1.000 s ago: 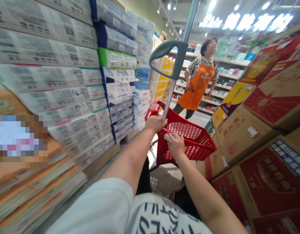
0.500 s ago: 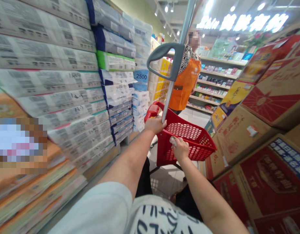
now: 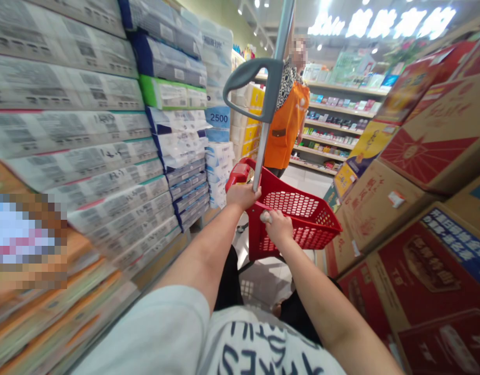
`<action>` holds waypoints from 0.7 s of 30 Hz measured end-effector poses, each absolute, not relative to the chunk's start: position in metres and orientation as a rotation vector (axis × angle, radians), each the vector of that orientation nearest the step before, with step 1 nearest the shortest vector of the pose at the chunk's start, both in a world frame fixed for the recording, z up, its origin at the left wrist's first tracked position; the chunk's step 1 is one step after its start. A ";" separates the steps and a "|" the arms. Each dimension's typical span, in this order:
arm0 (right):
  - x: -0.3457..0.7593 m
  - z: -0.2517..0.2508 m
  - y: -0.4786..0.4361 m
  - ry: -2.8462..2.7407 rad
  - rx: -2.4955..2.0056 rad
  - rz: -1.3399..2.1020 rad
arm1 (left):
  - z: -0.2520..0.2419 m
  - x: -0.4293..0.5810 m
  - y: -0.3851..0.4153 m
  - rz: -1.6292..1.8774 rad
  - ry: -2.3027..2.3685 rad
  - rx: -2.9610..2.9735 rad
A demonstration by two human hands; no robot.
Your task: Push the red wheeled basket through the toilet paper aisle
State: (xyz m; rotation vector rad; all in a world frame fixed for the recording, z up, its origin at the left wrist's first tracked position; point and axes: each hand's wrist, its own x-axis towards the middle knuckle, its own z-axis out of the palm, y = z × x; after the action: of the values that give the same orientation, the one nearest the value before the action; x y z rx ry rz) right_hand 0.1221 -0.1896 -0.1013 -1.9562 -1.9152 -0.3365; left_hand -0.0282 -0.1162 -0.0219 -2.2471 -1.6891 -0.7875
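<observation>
A red plastic shopping cart (image 3: 294,234) with a perforated basket stands just ahead of me. My left hand (image 3: 242,197) is closed around the lower part of a metal pole (image 3: 261,161), at the cart's near left corner. Higher up, the pole carries a grey looped handle (image 3: 272,91) and runs out of the top of the view. My right hand (image 3: 279,227) is closed at the basket's near rim. A small pale lump shows by its thumb, too unclear to name. The basket's floor is partly hidden.
Stacked paper-wrapped packs (image 3: 87,130) line the left. Cardboard cartons (image 3: 384,203) rise close on the right. Past the cart, a person in an orange apron (image 3: 286,127) stands before shelves of small boxes (image 3: 337,122). An orange-topped stack (image 3: 84,250) is at near left.
The view has shifted slightly, so the cart, pole and person appear a little further left and higher. Both hands keep their holds.
</observation>
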 end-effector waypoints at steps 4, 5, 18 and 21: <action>0.122 -0.106 -0.189 -1.959 -1.872 -0.384 | -0.022 -0.029 -0.119 -0.783 -1.682 -2.263; 0.125 -0.110 -0.191 -1.915 -1.899 -0.386 | -0.023 -0.029 -0.120 -0.776 -1.679 -2.266; 0.140 -0.117 -0.194 -1.787 -2.070 -0.312 | -0.023 -0.029 -0.120 -0.764 -1.686 -2.311; 0.141 -0.117 -0.196 -1.807 -2.083 -0.293 | -0.022 -0.028 -0.120 -0.778 -1.700 -2.315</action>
State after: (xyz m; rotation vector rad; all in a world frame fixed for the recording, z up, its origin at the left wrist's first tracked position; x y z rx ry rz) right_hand 0.1412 -0.1959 -0.1169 -2.0826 -1.8073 -0.2930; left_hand -0.0282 -0.1197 -0.0221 -2.3146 -1.7003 -0.7780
